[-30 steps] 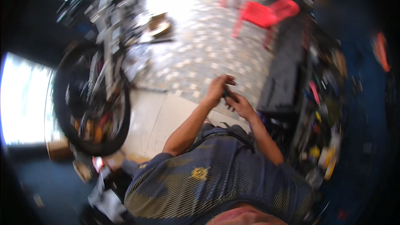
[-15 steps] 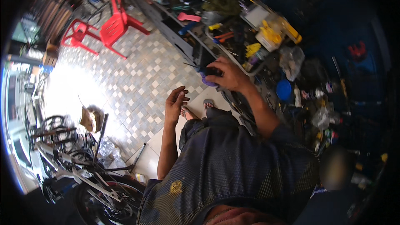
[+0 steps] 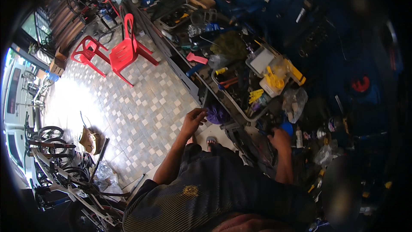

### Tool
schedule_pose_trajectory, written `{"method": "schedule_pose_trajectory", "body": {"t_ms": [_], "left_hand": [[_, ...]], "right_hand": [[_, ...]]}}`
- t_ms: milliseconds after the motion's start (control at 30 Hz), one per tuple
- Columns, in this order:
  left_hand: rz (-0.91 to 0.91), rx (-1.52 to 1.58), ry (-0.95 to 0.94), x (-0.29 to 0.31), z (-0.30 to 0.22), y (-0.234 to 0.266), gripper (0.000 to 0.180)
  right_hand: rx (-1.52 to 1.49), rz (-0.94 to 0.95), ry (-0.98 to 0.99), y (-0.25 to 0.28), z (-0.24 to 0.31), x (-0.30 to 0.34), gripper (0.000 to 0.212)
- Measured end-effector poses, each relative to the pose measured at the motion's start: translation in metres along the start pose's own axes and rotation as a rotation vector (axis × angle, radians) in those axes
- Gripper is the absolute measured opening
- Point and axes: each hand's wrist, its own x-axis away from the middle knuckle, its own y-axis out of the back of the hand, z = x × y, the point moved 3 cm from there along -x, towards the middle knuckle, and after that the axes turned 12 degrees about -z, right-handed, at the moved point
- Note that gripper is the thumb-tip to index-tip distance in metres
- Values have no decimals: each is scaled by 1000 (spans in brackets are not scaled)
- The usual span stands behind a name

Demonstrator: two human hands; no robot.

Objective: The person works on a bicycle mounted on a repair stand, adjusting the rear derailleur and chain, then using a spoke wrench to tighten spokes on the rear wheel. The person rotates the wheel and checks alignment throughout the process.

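Observation:
My left hand (image 3: 194, 122) hangs in front of me with its fingers loosely bent and apart, holding nothing I can see. Just right of its fingertips is a purple bag (image 3: 218, 114) at the workbench's edge; I cannot tell whether they touch. My right hand (image 3: 280, 139) is low over the cluttered bench, fingers curled around something dark that I cannot make out. Behind that hand a blue round lid (image 3: 287, 127) partly shows. A metal-rimmed tray (image 3: 240, 114) with tools and yellow pieces lies farther ahead.
Pink-handled tool (image 3: 196, 58), white container (image 3: 272, 88) with yellow items, clear plastic bag (image 3: 295, 104) and bottles crowd the bench. Across the tiled floor (image 3: 150, 116) stand a red chair (image 3: 124, 56) and a red stool (image 3: 89, 51). Bicycles (image 3: 64, 176) lean at lower left.
My right hand has moved from beside the purple bag back and right to the bench near the blue lid. My left hand has shifted right, closer to the bag. The view has tilted.

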Motion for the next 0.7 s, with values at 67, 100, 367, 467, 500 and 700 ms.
{"method": "schedule_pose_trajectory", "body": {"t_ms": [67, 100, 367, 467, 500, 700], "left_hand": [[-2, -12, -51, -16, -13, 6, 35], [-6, 17, -66, -24, -17, 10, 35], [-46, 112, -75, -89, -5, 87, 25], [-55, 112, -51, -108, 8, 147, 23], [-70, 112, -51, -119, 7, 174, 23], [-228, 73, -48, -155, -5, 353, 28]], "right_hand": [[56, -31, 32, 31, 29, -1, 49], [92, -46, 40, 53, 47, 3, 48], [-275, -217, 444, 96, 238, -62, 36], [-307, -312, 552, 100, 332, -102, 27], [-335, -328, 547, 99, 361, -118, 27], [-331, -243, 606, 98, 518, -171, 32]]}}
